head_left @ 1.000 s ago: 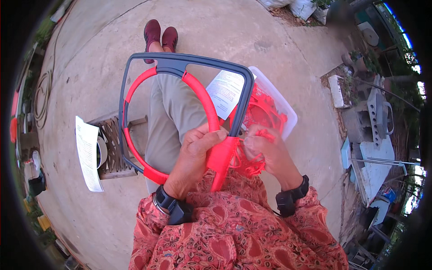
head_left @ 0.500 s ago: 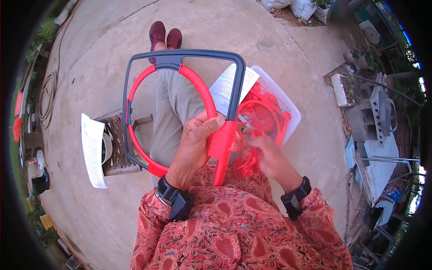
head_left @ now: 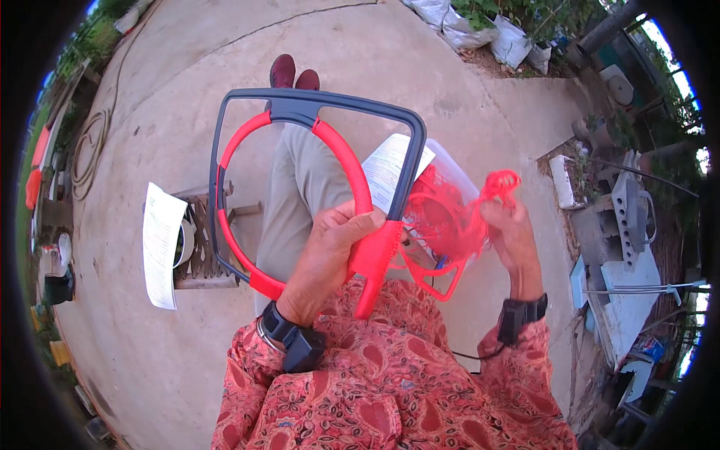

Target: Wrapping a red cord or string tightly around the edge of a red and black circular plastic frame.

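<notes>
Your left hand (head_left: 330,259) is wrapped tight around the red ring (head_left: 341,161) right where it meets the short red handle (head_left: 375,262), fingers curled closed on it; the ring sits inside a dark grey squarish frame (head_left: 315,101) and the whole thing hangs over your knees in front of you. Your right hand (head_left: 510,232) is up and out to the right, fingertips pinching a bunch of red netting (head_left: 457,217); the loose end curls above your knuckles, and it's honestly hard to make out where the net stops and the red stuff behind it starts. A clear plastic tub (head_left: 457,169) is mostly hidden behind the frame and the net, only its far rim showing; a white paper sheet (head_left: 390,169) pokes out behind the frame's right bar. Your palm covers the ring-to-handle joint, so can't tell how it's fixed. Left of your legs there's a low stool (head_left: 206,247) with another paper strip (head_left: 160,244) draped on it, close to the frame's left edge; bare concrete ahead past your shoes (head_left: 294,73); clutter of blocks well off to the right.
</notes>
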Tool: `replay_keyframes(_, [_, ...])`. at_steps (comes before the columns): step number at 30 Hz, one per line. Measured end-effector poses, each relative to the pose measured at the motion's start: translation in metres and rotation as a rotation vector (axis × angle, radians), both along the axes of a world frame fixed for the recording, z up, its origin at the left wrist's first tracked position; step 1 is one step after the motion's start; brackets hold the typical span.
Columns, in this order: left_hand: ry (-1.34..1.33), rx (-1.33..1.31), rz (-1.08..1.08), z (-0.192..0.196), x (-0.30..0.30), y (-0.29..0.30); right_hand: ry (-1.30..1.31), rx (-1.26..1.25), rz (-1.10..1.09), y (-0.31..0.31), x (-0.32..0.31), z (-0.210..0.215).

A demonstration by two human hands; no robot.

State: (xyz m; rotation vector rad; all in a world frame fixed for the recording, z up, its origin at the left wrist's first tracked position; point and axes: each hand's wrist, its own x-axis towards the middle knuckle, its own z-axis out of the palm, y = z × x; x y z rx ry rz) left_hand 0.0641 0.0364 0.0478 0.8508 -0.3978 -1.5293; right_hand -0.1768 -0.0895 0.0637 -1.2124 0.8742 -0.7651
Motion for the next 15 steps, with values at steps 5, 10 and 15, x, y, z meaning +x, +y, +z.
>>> replay_keyframes(5, [0.008, 0.042, 0.023, -0.008, -0.002, -0.001, 0.271, -0.149, 0.259, -0.023, 0.052, -0.018])
replay_keyframes(10, [0.024, 0.078, 0.053, -0.006, -0.003, 0.0, 0.202, -0.033, 0.469, 0.008, 0.093, -0.001])
replay_keyframes(15, [0.045, 0.098, 0.091, -0.005, -0.004, -0.001, -0.087, 0.154, 0.355, 0.017, 0.09, -0.022])
